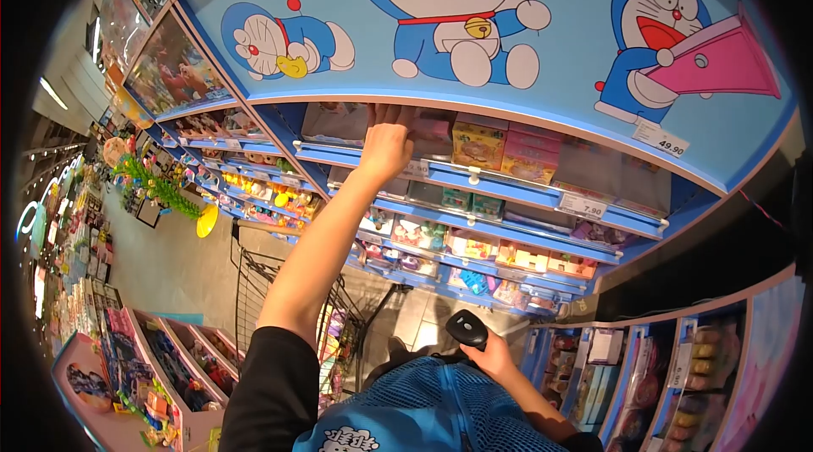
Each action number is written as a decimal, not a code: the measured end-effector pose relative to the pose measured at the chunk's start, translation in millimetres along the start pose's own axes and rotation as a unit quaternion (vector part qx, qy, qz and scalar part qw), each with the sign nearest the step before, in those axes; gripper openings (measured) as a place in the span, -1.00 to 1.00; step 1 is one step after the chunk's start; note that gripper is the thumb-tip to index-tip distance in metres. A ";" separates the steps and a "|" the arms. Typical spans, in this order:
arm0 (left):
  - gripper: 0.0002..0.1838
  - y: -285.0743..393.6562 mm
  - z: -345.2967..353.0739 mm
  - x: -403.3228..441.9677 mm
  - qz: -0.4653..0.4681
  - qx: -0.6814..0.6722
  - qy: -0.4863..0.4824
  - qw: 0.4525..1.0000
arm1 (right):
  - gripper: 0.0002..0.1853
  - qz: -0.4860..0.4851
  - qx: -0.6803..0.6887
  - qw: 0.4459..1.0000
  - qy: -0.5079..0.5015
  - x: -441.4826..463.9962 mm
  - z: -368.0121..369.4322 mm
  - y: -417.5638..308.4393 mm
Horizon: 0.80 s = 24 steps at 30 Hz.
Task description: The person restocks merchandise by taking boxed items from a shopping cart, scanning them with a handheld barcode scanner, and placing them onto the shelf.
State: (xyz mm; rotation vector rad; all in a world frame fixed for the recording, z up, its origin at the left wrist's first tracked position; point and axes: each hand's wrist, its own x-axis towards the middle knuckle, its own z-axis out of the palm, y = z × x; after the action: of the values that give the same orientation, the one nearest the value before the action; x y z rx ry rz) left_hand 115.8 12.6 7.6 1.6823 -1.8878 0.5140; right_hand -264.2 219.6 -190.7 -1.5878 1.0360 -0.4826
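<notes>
My left hand [388,146] reaches into the top shelf [449,171] under the cartoon header panel. Its fingers stretch inward and look open, with the tips partly hidden in shadow. Just right of it are a pinkish box [434,132], yellow boxes [478,146] and pink boxes [531,152]. Down by my waist, my right hand [493,357] is closed around a black handheld barcode scanner [467,329].
A wire shopping cart [254,287] stands at left, below my left arm. Lower shelves [474,259] hold small packaged goods. Price tags [583,206] hang on the shelf edge. Another display rack [631,367] stands at right, and a low bin [161,350] at lower left.
</notes>
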 end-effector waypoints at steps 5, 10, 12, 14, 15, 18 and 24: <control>-0.57 -5.7 -8.6 -11.2 -0.013 0.031 -0.024 0.999 | -0.49 -0.049 -0.006 0.999 -0.005 1.5 2.7 1.5; -0.65 -1.9 -7.4 -3.3 -0.077 -0.031 -0.030 0.996 | -0.50 -0.054 -0.032 0.998 -0.011 -0.3 6.0 5.4; -0.63 2.6 -6.1 2.4 -0.104 -0.077 -0.015 0.991 | -0.51 -0.056 -0.018 0.998 -0.012 -2.3 6.4 8.6; -0.66 -17.2 19.4 8.7 -0.110 -0.087 0.012 0.990 | -0.51 -0.051 -0.005 0.999 -0.008 -6.0 5.0 9.5; -0.67 -18.1 22.1 12.2 -0.113 -0.093 0.026 0.989 | -0.51 -0.046 0.000 0.999 -0.004 -7.7 3.9 8.5; -0.61 -15.7 26.1 18.8 -0.168 -0.184 0.012 0.968 | -0.53 -0.040 0.020 0.999 0.017 -15.4 -1.8 2.2; -0.41 -5.0 30.9 15.8 -0.166 -0.124 0.047 0.977 | -0.55 -0.008 0.033 0.999 0.013 -22.0 -4.7 0.2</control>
State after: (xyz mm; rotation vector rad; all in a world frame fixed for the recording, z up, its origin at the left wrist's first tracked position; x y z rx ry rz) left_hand 115.1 -19.3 -6.8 1.7235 -1.4931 0.2094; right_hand -279.5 234.9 -184.8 -1.5347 1.0176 -0.5441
